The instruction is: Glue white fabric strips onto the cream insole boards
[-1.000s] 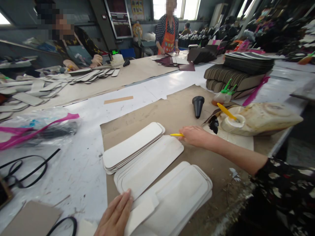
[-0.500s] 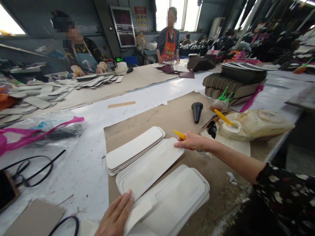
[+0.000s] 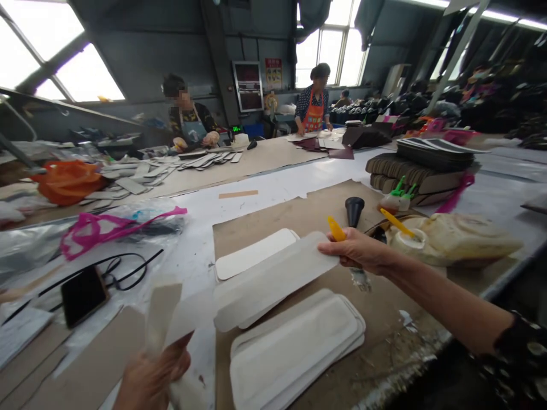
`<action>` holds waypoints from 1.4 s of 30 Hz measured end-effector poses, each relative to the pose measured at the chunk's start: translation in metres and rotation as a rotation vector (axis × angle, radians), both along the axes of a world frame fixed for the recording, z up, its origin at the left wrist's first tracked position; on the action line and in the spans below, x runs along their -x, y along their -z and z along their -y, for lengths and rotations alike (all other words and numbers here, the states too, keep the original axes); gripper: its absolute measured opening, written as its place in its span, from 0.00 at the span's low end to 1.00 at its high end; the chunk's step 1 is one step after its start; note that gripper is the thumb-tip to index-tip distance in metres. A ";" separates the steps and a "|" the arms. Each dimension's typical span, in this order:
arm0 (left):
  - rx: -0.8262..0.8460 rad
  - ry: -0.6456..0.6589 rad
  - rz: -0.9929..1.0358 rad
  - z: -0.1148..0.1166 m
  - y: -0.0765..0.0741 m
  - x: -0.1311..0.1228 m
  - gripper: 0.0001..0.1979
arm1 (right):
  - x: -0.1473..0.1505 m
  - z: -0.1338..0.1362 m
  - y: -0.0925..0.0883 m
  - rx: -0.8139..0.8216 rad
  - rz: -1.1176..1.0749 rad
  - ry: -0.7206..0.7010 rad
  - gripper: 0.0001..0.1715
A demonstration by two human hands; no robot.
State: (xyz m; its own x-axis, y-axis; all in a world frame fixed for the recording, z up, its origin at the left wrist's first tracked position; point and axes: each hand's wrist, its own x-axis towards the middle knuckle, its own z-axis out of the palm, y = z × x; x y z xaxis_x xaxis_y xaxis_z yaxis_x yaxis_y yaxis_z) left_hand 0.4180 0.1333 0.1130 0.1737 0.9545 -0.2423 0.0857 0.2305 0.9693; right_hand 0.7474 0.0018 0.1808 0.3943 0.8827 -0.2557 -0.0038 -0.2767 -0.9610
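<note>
My right hand [image 3: 358,250] grips a yellow-handled brush [image 3: 337,229] and pinches the end of a long white padded strip [image 3: 273,282], lifted off the brown paper [image 3: 299,216]. My left hand [image 3: 149,378] is closed on a small pale cardboard piece [image 3: 160,313], raised at the lower left and blurred. A stack of white strips [image 3: 297,344] lies below the lifted one. Another white strip [image 3: 252,253] lies behind it.
A black cone [image 3: 354,209], glue bottles [image 3: 395,199] and a glue tub with a yellow brush [image 3: 408,238] stand to the right. A black phone [image 3: 83,294] and cables lie left. Striped material stacks [image 3: 410,168] sit behind. Two people work at the far table.
My right hand has lifted the white strip by its far end. My left hand left the strip's near end and rose holding a cardboard piece. The view tilted up and left.
</note>
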 end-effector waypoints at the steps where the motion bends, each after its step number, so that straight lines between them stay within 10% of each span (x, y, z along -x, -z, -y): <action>1: 0.104 0.009 0.085 0.006 -0.006 0.000 0.21 | 0.004 0.003 -0.002 -0.003 0.003 0.005 0.27; 8: 0.245 0.143 0.333 0.045 -0.025 0.001 0.20 | 0.031 0.029 0.000 -0.020 -0.117 0.001 0.27; 15: 0.490 0.071 0.456 0.083 -0.006 0.010 0.19 | 0.050 0.065 0.026 -0.026 -0.361 0.015 0.30; 24: 0.299 0.137 0.255 0.093 0.024 0.006 0.22 | 0.041 0.080 0.061 0.078 -0.107 -0.005 0.30; 38: 0.404 0.090 0.231 0.095 0.027 -0.008 0.23 | 0.043 0.087 0.070 0.180 0.217 -0.075 0.20; 42: 0.381 0.064 0.193 0.093 0.029 -0.011 0.24 | 0.042 0.081 0.063 0.342 0.677 -0.153 0.20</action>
State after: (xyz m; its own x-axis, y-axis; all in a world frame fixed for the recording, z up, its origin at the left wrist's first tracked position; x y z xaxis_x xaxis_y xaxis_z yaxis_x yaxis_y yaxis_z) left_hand 0.4294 0.0403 0.0838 0.3059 0.7893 -0.5323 -0.0635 0.5748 0.8158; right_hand 0.7057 -0.0797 0.1176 0.4419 0.8553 -0.2704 0.6161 -0.5085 -0.6016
